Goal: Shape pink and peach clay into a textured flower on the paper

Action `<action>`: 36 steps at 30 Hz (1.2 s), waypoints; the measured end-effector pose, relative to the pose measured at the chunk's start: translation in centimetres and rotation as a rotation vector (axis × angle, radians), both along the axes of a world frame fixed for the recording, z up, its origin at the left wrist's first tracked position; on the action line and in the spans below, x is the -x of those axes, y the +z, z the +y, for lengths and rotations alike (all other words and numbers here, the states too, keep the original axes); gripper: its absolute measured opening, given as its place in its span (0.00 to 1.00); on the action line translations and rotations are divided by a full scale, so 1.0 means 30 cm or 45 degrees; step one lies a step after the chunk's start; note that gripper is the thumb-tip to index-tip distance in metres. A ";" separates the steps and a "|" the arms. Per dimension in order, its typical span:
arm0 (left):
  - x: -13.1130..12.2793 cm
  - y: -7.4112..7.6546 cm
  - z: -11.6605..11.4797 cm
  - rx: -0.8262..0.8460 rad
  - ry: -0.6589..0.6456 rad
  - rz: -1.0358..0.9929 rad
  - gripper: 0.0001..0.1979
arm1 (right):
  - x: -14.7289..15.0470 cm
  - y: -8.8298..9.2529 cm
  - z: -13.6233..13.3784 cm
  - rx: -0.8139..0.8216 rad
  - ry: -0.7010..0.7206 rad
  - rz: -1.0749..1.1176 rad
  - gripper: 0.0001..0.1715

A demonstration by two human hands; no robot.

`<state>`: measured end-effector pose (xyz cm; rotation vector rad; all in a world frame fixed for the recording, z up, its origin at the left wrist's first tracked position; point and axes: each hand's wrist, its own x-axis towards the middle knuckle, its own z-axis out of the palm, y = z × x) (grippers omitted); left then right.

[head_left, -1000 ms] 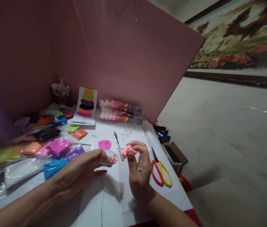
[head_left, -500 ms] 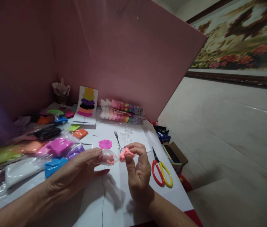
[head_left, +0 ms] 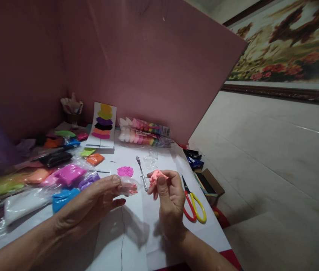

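My right hand [head_left: 170, 198] is raised over the white table [head_left: 128, 241], its fingers pinched round a lump of salmon-pink clay [head_left: 157, 175]. My left hand [head_left: 91, 205] pinches a clear plastic bag [head_left: 128, 186] with a bit of the same pink clay left inside. The two hands are a few centimetres apart. A flattened magenta clay disc [head_left: 125, 171] lies just beyond the left hand. A small metal fork [head_left: 141, 172] lies between the hands.
Red-and-yellow scissors [head_left: 191, 204] lie right of my right hand. Bags of coloured clay [head_left: 63, 177] crowd the left side. A colour card [head_left: 103, 123] and a pack of clay sticks [head_left: 145, 134] stand at the back against a pink board [head_left: 153, 64]. The table edge drops to a tiled floor at right.
My right hand has turned and closed more over the pink clay, lifting it slightly. My left hand with the bag has drawn back a little to the left.
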<state>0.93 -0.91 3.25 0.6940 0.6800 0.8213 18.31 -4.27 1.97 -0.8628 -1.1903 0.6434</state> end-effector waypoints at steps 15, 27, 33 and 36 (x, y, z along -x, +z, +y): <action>0.000 -0.016 0.008 0.003 -0.035 -0.146 0.07 | 0.014 -0.019 0.039 0.275 0.439 0.265 0.15; -0.005 -0.003 -0.003 0.019 -0.025 -0.103 0.13 | 0.020 -0.030 0.033 0.257 0.481 0.206 0.15; -0.006 -0.006 -0.004 -0.068 -0.065 -0.081 0.13 | 0.024 -0.037 0.036 0.235 0.515 0.199 0.13; -0.009 -0.011 -0.002 -0.079 -0.051 -0.084 0.11 | 0.019 -0.044 0.036 0.232 0.407 0.170 0.13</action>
